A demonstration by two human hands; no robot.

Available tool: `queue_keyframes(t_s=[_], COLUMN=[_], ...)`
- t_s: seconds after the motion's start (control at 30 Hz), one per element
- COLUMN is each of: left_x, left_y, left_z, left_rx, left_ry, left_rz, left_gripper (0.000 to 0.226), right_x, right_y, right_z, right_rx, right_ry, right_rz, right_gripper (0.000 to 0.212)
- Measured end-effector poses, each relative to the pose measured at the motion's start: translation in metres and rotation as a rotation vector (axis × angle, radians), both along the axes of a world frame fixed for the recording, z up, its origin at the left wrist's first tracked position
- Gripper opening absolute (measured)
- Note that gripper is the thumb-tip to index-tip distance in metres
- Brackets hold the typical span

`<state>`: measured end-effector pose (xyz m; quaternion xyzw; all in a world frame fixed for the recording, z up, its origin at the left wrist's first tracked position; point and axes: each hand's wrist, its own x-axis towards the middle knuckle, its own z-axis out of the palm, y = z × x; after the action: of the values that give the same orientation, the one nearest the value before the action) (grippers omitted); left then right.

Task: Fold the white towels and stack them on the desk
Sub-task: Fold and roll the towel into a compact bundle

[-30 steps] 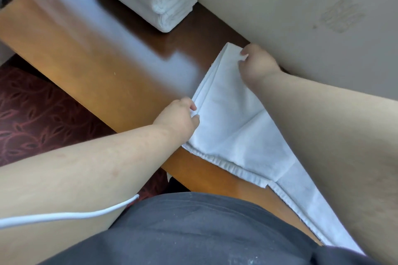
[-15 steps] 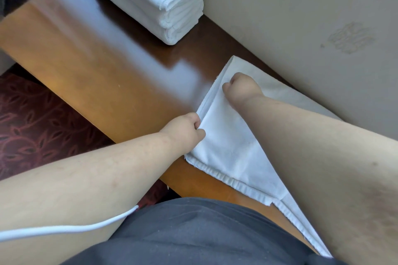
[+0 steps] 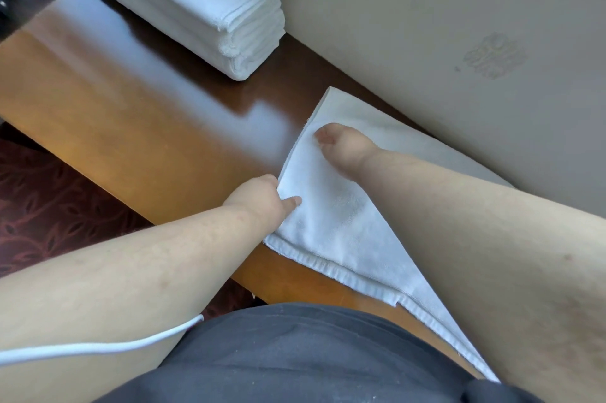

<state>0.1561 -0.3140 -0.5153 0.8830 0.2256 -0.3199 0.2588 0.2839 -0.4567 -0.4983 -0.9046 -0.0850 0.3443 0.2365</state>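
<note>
A white terry towel (image 3: 331,225) lies partly folded on the glossy wooden desk (image 3: 137,127) beside the wall, its hemmed edge toward the desk's near side; farther along the desk sits a neat stack of folded white towels (image 3: 196,5)

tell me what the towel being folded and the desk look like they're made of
Towel: looks like cotton terry, matte white, with a nubby pile and a thick stitched hem along its near edge.
Desk: looks like wood or wood veneer with a glossy varnish, given its brown tone and bright mirror-like glare; which one can't be told.
</note>
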Motion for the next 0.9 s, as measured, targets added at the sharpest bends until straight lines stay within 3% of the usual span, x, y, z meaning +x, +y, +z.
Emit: queue_keyframes(t_s=[0.1,0.33,0.5,0.6,0.9], left_x=[0.004,0.013,0.008,-0.002,-0.047], left_y=[0.002,-0.001,-0.01,-0.014,-0.016], left_z=[0.002,0.013,0.016,0.011,-0.004], left_rx=[0.03,0.017,-0.047,-0.081,-0.304], left_ry=[0.035,0.002,0.007,0.012,-0.168], left_rz=[-0.089,-0.008,-0.043,-0.052,0.32], left_gripper=[0.043,0.042,0.06,0.056,0.032], right_x=[-0.019,-0.07,-0.113,-0.142,-0.228], right_y=[-0.011,-0.057,-0.107,-0.134,-0.165], right_z=[0.009,0.028,0.033,0.03,0.002], right_rx=[-0.023,-0.237,-0.309,-0.355,-0.315], right_ry=[0.053,0.001,0.041,0.065,-0.073], right_rz=[0.027,0.175,0.05,0.014,-0.022], right_gripper=[0.048,0.055,0.061,0.066,0.078])
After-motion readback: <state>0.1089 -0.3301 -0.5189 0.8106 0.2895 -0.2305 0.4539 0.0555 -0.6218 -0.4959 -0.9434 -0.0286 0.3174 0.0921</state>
